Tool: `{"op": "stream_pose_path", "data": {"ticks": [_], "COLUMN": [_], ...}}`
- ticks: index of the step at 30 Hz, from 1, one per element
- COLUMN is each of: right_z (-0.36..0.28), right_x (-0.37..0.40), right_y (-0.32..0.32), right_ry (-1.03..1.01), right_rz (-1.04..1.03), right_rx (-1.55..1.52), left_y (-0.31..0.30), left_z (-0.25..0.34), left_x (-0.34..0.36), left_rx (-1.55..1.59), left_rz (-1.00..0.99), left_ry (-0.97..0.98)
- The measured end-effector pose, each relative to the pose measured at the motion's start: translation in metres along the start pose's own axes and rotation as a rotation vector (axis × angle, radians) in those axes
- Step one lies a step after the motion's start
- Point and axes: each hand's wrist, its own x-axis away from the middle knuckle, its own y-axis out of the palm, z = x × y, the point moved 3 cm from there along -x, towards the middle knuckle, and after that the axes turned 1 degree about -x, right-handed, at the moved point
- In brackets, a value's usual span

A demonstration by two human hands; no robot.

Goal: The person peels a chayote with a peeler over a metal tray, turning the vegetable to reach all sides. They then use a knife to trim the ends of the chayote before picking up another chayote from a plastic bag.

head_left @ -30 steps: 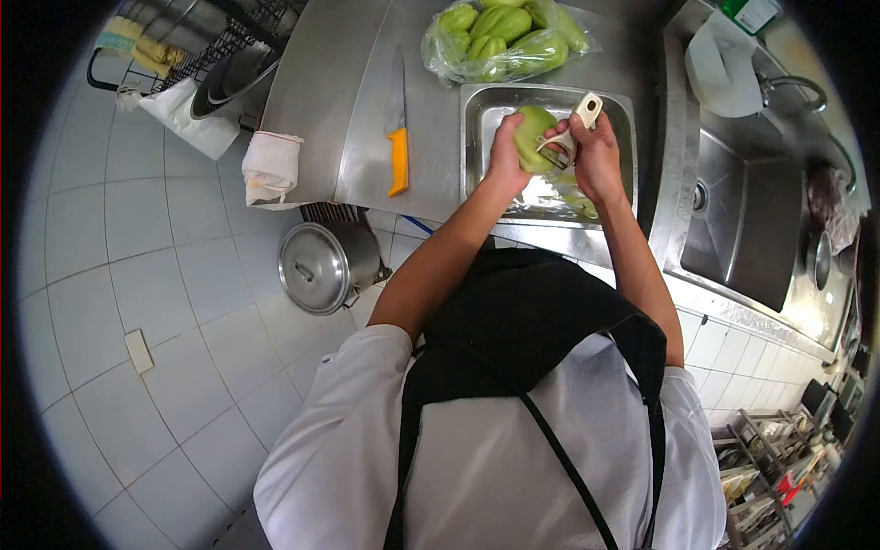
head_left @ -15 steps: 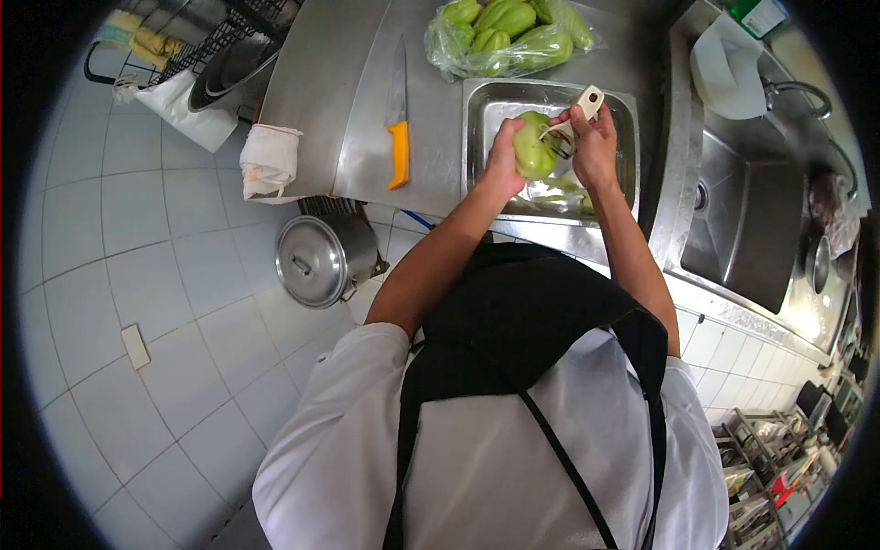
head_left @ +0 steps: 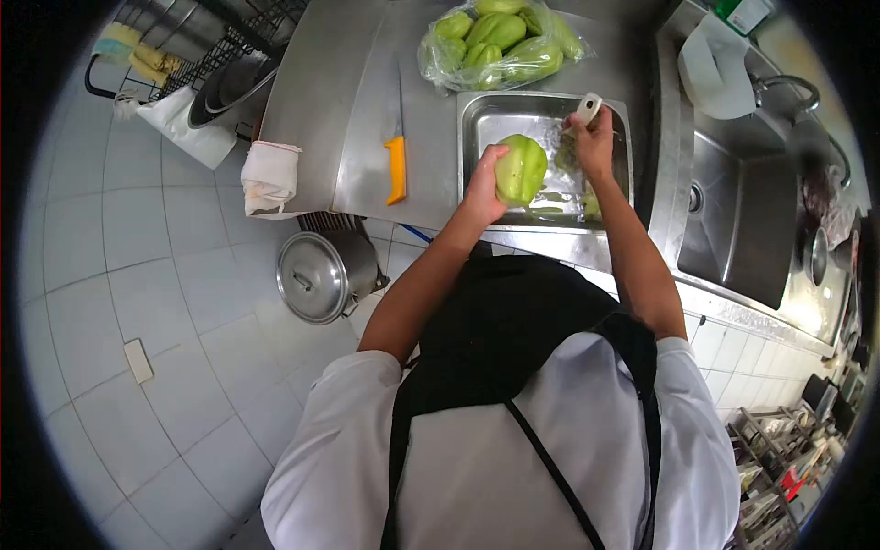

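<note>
My left hand [head_left: 485, 187] is wrapped round a pale green chayote [head_left: 521, 170], held above a rectangular steel tray [head_left: 467, 124]. Over the tray's right part, my right hand [head_left: 594, 145] grips a peeler by its white handle [head_left: 588, 107]; its blade is mostly hidden by the hand. The peeler is apart from the chayote. Some green peelings [head_left: 591, 202] lie in the tray. Just behind it, a clear plastic bag [head_left: 500, 46] holds several more chayotes. To the left on the steel counter lies a knife with a yellow handle [head_left: 396, 171].
A sink [head_left: 742, 211] with a faucet [head_left: 793, 84] is on the right, a white plastic container [head_left: 715, 73] beside it. A folded cloth [head_left: 271, 174] hangs at the counter's left edge. Below it, a lidded pot [head_left: 316, 275] stands near the tiled floor.
My right hand with the peeler has moved away from the chayote, to the right. My left hand has shifted slightly left and down, still holding the chayote.
</note>
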Motion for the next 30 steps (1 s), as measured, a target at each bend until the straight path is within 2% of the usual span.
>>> {"op": "stream_pose_path", "data": {"ticks": [1,2,5,6,9,13,17,19,20,26,30], "right_z": [-0.009,-0.046,-0.095,-0.108,-0.119,-0.117,-0.119,-0.117,-0.117,-0.118,-0.1], "right_x": [-0.001,0.005,0.007,0.014,0.034,0.043,0.056,0.058,0.056,0.037,0.02], "right_y": [-0.003,-0.003,0.005,0.01,0.014,0.006,0.011,0.013,0.012,0.014,0.019], "right_ry": [-0.05,-0.211,-0.141,-0.015,0.227,0.333,0.341,0.264,0.221,0.069,0.052], "right_rz": [-0.042,-0.072,-0.081,-0.106,-0.201,-0.259,-0.305,-0.308,-0.293,-0.256,-0.212], "right_rx": [0.112,0.466,-0.003,-0.175,-0.405,-0.57,-0.571,-0.498,-0.445,-0.283,-0.198], "left_y": [0.0,-0.002,-0.002,-0.002,0.011,0.029,0.034,0.04,0.041,0.026,0.03], "left_z": [-0.001,-0.002,0.004,0.002,0.004,0.004,0.0,0.001,0.0,-0.012,-0.027], "left_x": [-0.001,0.0,-0.012,-0.015,-0.017,-0.014,-0.023,-0.018,-0.016,-0.023,-0.008], "left_rx": [-0.002,-0.002,0.055,0.087,0.112,0.091,0.146,0.124,0.06,0.013,-0.049], "left_rz": [0.002,0.01,-0.013,-0.023,-0.013,0.005,-0.062,-0.117,-0.006,0.008,-0.05], "left_ry": [-0.004,-0.01,-0.017,-0.029,-0.025,0.004,-0.007,-0.013,-0.007,-0.024,-0.024]}}
